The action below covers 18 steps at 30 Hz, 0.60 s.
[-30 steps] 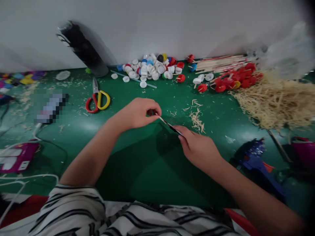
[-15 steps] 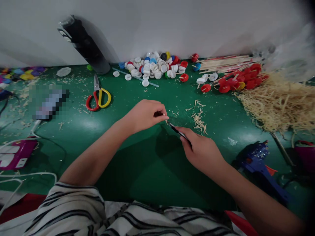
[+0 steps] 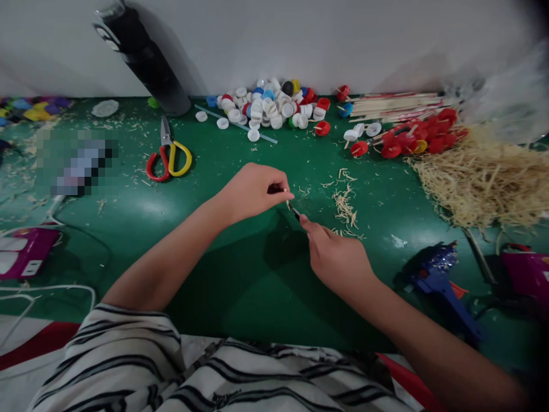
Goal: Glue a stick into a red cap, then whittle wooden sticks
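Observation:
My left hand (image 3: 259, 191) is closed, thumb and finger pinching a short thin wooden stick (image 3: 287, 201), of which only small bits show. Closed around a dark-handled craft knife (image 3: 295, 212) is my right hand (image 3: 337, 252); most of the handle is hidden in the fist. The knife's tip meets or nearly meets the lower end of the stick, just below my left thumb. To the right of the stick, curled wood shavings (image 3: 344, 206) lie on the green table (image 3: 240, 286).
Bottle caps (image 3: 270, 109) are heaped at the back wall beside a black bottle (image 3: 158, 74). Scissors (image 3: 169, 157) and a phone (image 3: 83, 166) lie left. Wooden sticks (image 3: 392, 106), red caps on sticks (image 3: 429, 134), wood fibre (image 3: 484, 177) and a blue glue gun (image 3: 444, 292) lie right.
My right hand has turned and come closer to the left, covering more of the knife. My left hand keeps its pinch on the stick. The whole view has shifted slightly.

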Each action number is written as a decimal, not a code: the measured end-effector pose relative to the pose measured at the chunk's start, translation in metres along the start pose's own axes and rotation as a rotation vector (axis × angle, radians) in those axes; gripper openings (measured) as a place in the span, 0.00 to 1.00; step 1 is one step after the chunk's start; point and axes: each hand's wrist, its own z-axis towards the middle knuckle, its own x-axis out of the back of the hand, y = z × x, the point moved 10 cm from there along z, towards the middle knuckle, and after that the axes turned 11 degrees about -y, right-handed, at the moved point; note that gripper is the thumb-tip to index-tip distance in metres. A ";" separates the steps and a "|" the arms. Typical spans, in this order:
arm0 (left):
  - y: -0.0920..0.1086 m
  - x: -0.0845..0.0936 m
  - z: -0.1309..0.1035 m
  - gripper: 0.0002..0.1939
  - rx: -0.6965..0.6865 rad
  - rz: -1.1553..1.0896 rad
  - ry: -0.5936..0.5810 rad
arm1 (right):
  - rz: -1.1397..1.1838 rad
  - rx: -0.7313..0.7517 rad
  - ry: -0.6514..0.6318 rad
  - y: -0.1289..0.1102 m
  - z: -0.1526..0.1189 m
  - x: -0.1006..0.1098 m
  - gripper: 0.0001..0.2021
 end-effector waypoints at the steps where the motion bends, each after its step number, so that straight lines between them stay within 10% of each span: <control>1: -0.003 0.001 0.001 0.09 0.015 0.003 0.002 | -0.010 -0.001 -0.008 -0.001 0.002 0.000 0.28; 18: -0.018 -0.002 0.005 0.11 0.008 -0.110 0.077 | 0.024 0.030 0.013 -0.001 -0.002 0.005 0.28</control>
